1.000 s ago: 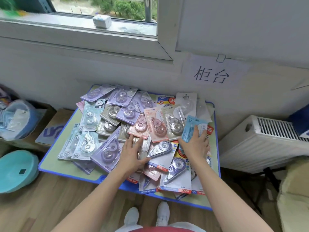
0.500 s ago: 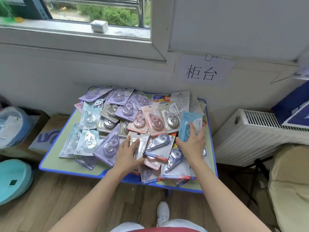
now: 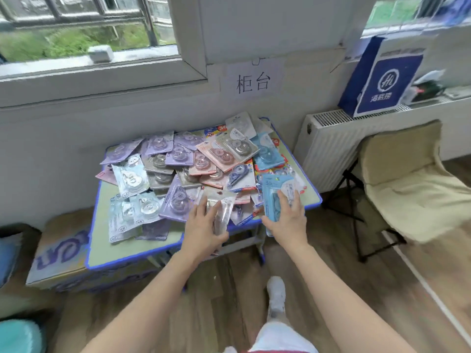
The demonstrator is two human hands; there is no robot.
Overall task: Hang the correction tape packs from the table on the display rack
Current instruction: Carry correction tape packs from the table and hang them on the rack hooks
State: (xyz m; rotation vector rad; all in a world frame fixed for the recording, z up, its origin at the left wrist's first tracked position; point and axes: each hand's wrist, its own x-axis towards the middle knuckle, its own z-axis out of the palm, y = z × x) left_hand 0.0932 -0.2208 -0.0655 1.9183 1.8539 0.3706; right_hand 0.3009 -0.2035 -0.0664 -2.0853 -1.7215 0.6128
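The teal object is cut off at the corner, and print on the packs blurs unreadable

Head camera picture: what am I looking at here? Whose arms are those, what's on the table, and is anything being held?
No machine here: a person wears a camera on the head, looking down, so the two bare arms are their own. The small table carries a heap of correction tape packs, purple, pink, grey and blue. The left hand holds a clear pack at the table's near edge; the right hand holds a blue pack. No display rack is in view.
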